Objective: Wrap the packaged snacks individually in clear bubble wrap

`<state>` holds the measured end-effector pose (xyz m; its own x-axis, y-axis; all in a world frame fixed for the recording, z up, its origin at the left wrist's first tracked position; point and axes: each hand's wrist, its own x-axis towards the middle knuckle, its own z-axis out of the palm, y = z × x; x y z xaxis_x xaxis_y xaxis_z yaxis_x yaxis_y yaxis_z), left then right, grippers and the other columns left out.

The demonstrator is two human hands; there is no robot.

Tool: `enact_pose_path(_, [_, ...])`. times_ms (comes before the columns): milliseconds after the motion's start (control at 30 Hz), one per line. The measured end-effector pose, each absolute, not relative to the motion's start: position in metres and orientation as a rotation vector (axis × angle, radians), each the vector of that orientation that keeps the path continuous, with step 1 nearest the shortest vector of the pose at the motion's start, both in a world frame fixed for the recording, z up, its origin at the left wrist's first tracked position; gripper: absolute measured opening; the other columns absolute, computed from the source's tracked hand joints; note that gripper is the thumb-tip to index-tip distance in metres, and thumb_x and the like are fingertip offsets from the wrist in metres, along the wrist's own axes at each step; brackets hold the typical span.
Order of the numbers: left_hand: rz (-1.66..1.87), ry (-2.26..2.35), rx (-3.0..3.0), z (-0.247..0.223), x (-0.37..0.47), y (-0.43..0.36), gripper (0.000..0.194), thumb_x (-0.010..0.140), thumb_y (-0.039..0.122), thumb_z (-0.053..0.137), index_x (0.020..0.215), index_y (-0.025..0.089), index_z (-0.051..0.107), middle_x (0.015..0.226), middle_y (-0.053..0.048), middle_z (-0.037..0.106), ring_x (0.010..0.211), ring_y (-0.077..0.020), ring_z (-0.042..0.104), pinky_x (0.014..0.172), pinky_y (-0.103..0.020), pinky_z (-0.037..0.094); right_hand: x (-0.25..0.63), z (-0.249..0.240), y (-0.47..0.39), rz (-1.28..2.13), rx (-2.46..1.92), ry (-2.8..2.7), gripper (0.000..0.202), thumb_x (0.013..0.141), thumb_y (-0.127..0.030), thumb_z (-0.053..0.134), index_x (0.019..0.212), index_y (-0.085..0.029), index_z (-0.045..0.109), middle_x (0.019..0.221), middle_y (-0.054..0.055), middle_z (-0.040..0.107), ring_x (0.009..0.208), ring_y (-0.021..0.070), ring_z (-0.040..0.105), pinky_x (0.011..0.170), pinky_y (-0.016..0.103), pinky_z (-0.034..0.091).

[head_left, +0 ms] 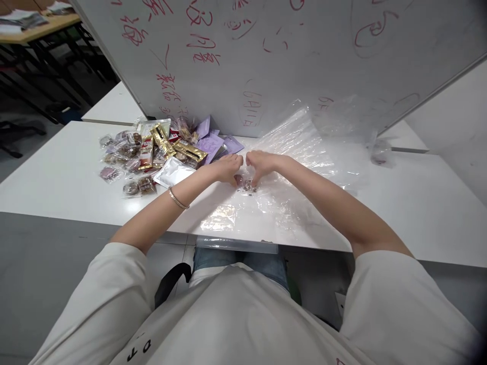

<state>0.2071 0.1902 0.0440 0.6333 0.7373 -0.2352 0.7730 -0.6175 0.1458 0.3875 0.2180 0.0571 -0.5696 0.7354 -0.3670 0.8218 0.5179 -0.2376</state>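
Observation:
A small clear-wrapped snack (248,185) lies on clear plastic in the middle of the white table (45,172). My left hand (230,168) curls at its left side, the fingers bent together near the wrapper. My right hand (260,165) curls at its right side, with the thumb down by the wrapper. What the fingertips of either hand pinch is too small to make out. Large clear plastic bags (304,142) spread beneath and behind my right hand and forearm. Left of my left hand are a silver packet (174,172), gold packets (163,141) and purple packets (210,146).
Several wrapped snacks (125,147) form a heap at the left of the table. A whiteboard (228,66) with red writing stands along the back. One clear wrapped item (380,153) lies at the right, near the board's lower corner. Another table (38,28) stands at the upper left.

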Motion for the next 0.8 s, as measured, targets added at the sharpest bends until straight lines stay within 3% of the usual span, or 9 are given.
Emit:
enact_pose_path(67, [-0.198, 1.207, 2.59, 0.043, 0.204, 0.184, 0.05, 0.07, 0.03, 0.072, 0.113, 0.014, 0.054, 0.113, -0.015, 0.061, 0.105, -0.0304, 0.056, 0.085, -0.034, 0.042, 0.394, 0.058, 0.207, -0.734, 1.348, 2.48, 0.066, 0.055, -0.041, 0.089, 0.107, -0.023, 0.053, 0.099, 0.006, 0.062, 0.088, 0.0253, 0.059, 0.066, 0.032, 0.044])
enact_pose_path(167, [-0.177, 1.161, 2.541, 0.043, 0.199, 0.173, 0.027, 0.075, 0.025, 0.066, 0.1, 0.017, 0.058, 0.104, -0.012, 0.063, 0.096, -0.0271, 0.058, 0.079, -0.032, 0.04, 0.403, 0.059, 0.185, -0.78, 1.376, 2.539, 0.036, 0.071, -0.029, 0.078, 0.094, -0.022, 0.052, 0.089, 0.003, 0.063, 0.074, 0.0188, 0.056, 0.059, 0.029, 0.037])
enact_pose_path(300, [-0.12, 1.08, 2.513, 0.047, 0.192, 0.163, 0.018, 0.082, 0.031, 0.061, 0.095, 0.018, 0.061, 0.101, -0.01, 0.062, 0.096, -0.0248, 0.057, 0.08, -0.031, 0.04, 0.411, 0.049, 0.157, -0.751, 1.358, 2.671, 0.002, 0.09, -0.023, 0.055, 0.089, -0.021, 0.054, 0.088, 0.004, 0.063, 0.071, 0.0168, 0.053, 0.06, 0.029, 0.033])
enact_pose_path(467, [0.078, 1.101, 2.572, 0.045, 0.187, 0.177, 0.029, 0.086, 0.04, 0.058, 0.103, 0.017, 0.064, 0.111, -0.012, 0.06, 0.108, -0.027, 0.052, 0.093, -0.036, 0.039, 0.427, 0.028, 0.138, -0.537, 1.178, 2.968, 0.026, 0.098, -0.023, 0.039, 0.102, -0.021, 0.064, 0.101, 0.008, 0.063, 0.088, 0.0207, 0.056, 0.068, 0.03, 0.039])
enact_pose_path(567, [-0.053, 1.12, 2.399, 0.04, 0.189, 0.194, 0.051, 0.073, 0.041, 0.071, 0.117, 0.018, 0.059, 0.118, -0.012, 0.06, 0.104, -0.0245, 0.056, 0.085, -0.03, 0.043, 0.436, 0.028, 0.133, -0.471, 1.114, 3.038, 0.028, 0.096, -0.03, 0.044, 0.106, -0.021, 0.069, 0.102, 0.009, 0.064, 0.09, 0.0218, 0.056, 0.075, 0.034, 0.041])
enact_pose_path(700, [-0.216, 1.162, 2.26, 0.04, 0.197, 0.208, 0.06, 0.061, 0.045, 0.078, 0.113, 0.019, 0.063, 0.115, -0.012, 0.064, 0.094, -0.0233, 0.061, 0.074, -0.028, 0.045, 0.434, 0.035, 0.138, -0.608, 1.242, 3.02, 0.04, 0.098, -0.048, 0.043, 0.089, -0.023, 0.074, 0.103, 0.007, 0.065, 0.096, 0.0234, 0.056, 0.087, 0.04, 0.04])
enact_pose_path(800, [-0.301, 1.191, 2.238, 0.043, 0.203, 0.211, 0.064, 0.054, 0.048, 0.082, 0.11, 0.021, 0.065, 0.101, -0.008, 0.07, 0.081, -0.022, 0.062, 0.067, -0.028, 0.044, 0.421, 0.034, 0.153, -0.696, 1.522, 2.817, 0.042, 0.081, -0.059, 0.064, 0.092, -0.019, 0.068, 0.109, 0.011, 0.062, 0.1, 0.0261, 0.055, 0.079, 0.036, 0.043])
